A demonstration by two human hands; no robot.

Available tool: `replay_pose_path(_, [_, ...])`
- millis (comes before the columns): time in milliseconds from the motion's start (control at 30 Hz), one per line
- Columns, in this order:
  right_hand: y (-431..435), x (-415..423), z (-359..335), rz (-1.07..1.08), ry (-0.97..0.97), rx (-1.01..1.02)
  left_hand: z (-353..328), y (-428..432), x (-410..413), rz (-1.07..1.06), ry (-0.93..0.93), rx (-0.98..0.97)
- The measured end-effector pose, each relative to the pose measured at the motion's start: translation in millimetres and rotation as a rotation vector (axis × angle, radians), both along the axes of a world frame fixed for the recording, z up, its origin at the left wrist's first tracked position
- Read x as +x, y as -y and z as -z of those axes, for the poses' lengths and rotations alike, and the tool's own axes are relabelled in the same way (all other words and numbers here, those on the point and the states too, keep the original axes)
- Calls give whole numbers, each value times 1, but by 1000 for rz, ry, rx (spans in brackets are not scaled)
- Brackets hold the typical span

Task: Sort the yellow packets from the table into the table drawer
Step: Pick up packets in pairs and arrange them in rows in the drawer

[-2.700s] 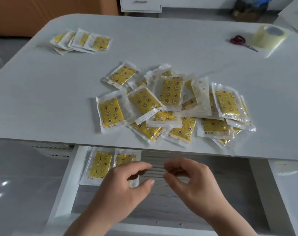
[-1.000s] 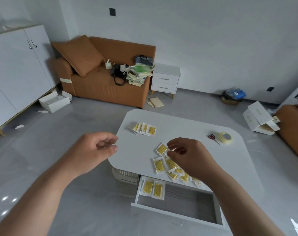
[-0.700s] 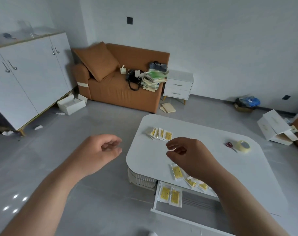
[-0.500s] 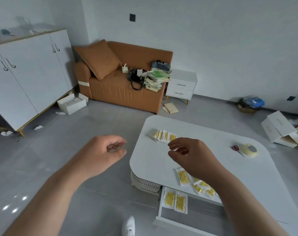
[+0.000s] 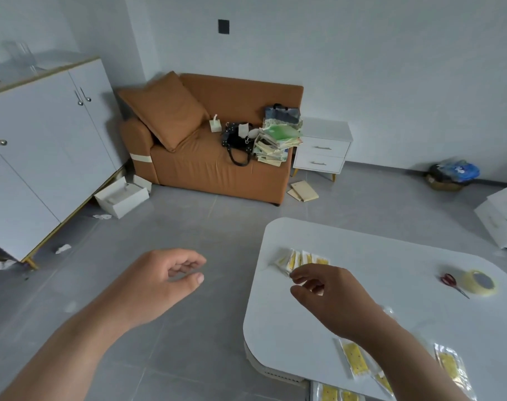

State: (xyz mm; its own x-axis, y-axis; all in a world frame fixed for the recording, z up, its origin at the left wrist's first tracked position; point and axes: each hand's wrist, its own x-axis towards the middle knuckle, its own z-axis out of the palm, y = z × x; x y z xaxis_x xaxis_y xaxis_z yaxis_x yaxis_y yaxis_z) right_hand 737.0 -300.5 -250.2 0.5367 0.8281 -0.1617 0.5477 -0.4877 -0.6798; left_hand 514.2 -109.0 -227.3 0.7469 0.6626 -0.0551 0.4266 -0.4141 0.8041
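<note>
A small fan of yellow packets (image 5: 300, 259) lies near the far left corner of the white table (image 5: 391, 256). More yellow packets (image 5: 355, 358) lie at the table's near edge, partly hidden by my right forearm. Two packets (image 5: 337, 396) show in the open drawer at the bottom edge. My right hand (image 5: 330, 296) hovers over the table just in front of the fanned packets, fingers loosely curled, holding nothing. My left hand (image 5: 159, 280) hangs over the floor left of the table, loosely curled and empty.
Red scissors (image 5: 452, 283) and a roll of clear tape (image 5: 479, 283) lie at the table's right. An orange sofa (image 5: 211, 140), a white nightstand (image 5: 321, 149), a white cabinet (image 5: 41, 149) and open boxes (image 5: 120, 196) stand around the grey floor.
My view rose from close over the drawer to a high, far view and swung left. Both hands lifted, empty. The right hand now hovers by the fanned packets.
</note>
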Motion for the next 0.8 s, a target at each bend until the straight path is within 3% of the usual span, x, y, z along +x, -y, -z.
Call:
replay_pose_path(233, [-78, 6, -15, -32, 59, -15, 2, -87, 22, 3, 68, -91])
replay_pose_path(800, [-299, 11, -29, 236, 133, -64, 5, -366, 93, 267, 123, -122])
